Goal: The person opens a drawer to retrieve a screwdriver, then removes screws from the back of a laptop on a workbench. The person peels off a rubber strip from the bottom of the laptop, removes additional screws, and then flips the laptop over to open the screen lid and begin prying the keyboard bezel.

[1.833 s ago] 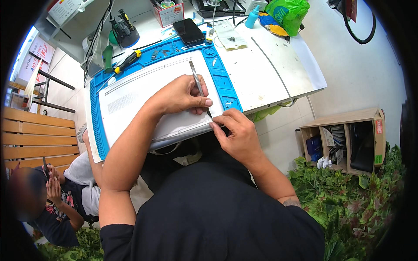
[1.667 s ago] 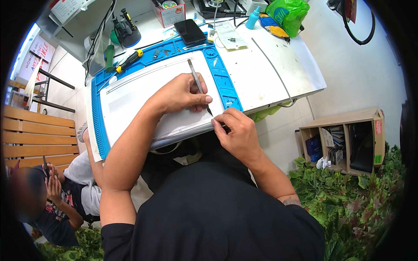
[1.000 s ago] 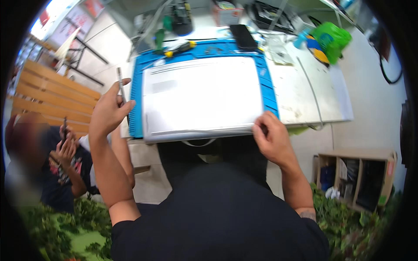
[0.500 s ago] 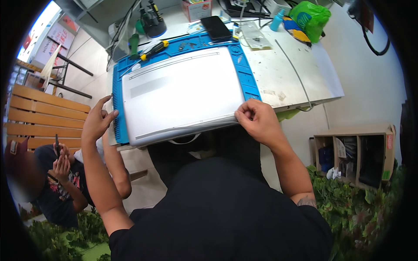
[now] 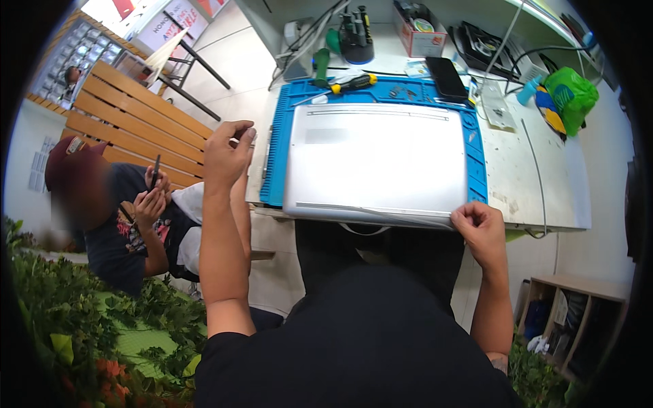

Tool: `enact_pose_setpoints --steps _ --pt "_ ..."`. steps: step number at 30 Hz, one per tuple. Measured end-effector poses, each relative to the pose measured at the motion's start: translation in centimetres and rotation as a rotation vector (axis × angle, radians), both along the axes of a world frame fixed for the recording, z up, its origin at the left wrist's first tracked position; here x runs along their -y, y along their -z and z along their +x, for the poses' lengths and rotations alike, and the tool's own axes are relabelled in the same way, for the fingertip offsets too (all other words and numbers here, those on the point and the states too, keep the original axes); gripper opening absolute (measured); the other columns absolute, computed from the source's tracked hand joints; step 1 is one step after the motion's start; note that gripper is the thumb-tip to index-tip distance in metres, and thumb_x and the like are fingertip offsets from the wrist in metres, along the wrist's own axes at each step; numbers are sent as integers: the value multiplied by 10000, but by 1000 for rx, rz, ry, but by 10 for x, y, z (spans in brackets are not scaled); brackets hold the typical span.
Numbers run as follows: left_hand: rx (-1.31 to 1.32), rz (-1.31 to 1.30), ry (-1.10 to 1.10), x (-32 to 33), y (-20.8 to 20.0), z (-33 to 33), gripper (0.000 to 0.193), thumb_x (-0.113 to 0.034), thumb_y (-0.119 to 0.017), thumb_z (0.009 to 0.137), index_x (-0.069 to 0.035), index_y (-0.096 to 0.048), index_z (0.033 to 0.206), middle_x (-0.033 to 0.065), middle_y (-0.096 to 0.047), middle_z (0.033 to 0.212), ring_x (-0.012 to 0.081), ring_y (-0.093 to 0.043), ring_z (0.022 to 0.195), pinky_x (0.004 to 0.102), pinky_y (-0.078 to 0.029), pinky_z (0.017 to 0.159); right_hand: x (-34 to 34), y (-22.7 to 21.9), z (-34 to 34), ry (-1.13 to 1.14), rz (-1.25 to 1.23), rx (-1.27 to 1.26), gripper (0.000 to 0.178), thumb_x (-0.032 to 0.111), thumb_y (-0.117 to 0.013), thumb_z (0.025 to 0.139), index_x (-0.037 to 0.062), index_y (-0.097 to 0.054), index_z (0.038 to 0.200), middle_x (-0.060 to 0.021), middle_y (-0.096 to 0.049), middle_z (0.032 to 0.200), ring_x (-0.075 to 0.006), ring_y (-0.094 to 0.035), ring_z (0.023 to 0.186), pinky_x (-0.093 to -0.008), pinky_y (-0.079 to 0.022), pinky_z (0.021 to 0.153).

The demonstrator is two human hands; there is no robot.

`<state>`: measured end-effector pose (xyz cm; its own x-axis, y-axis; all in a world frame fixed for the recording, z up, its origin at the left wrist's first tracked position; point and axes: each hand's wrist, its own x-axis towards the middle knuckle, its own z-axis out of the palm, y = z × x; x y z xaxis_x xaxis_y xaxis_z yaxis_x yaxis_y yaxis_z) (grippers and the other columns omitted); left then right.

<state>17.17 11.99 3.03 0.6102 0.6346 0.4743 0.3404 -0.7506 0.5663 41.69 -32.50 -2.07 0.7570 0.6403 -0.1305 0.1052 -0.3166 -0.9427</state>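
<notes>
Currently, our R hand (image 5: pixel 484 230) pinches strip (image 5: pixel 401 216) at laptop (image 5: pixel 381 163) corner. Our L hand (image 5: pixel 227 153) hangs nr. mat (image 5: pixel 274 160), fingers parted.

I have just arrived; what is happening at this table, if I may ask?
A flat silver laptop-like device lies on a rectangular blue mat. The person's bare right hand seems to pinch the end of a long thin grey strip at the device's near right corner. The bare left hand is raised left of the mat, with nothing visible in it.
</notes>
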Motion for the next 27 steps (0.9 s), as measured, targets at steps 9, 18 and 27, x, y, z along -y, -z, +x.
enact_pose_setpoints --steps 9,18,27 --pt "-346 -92 19 39 -17 10 265 -136 -846 899 2 -814 1123 162 -805 987 271 -783 844 347 -611 794 -3 -7 2 -16 -3 -104 173 130 -810 962 -9 -745 882 83 -550 664 -3 -452 573 -214 -345 530" --pt "-592 -244 -150 4 1 1 314 -202 -848 801 32 -831 1009 194 -802 868 291 -794 779 372 -625 776 -2 -2 4 -19 37 -133 169 128 -818 942 -16 -750 885 76 -568 704 -14 -477 647 -213 -372 580" --pt "-533 525 320 14 -25 258 157 -129 -729 931 -63 -777 1065 171 -783 1103 381 -743 1064 478 -592 921 5 -5 10 -35 -3 -109 214 191 -814 933 -20 -781 912 62 -573 679 -35 -484 629 -242 -389 575"
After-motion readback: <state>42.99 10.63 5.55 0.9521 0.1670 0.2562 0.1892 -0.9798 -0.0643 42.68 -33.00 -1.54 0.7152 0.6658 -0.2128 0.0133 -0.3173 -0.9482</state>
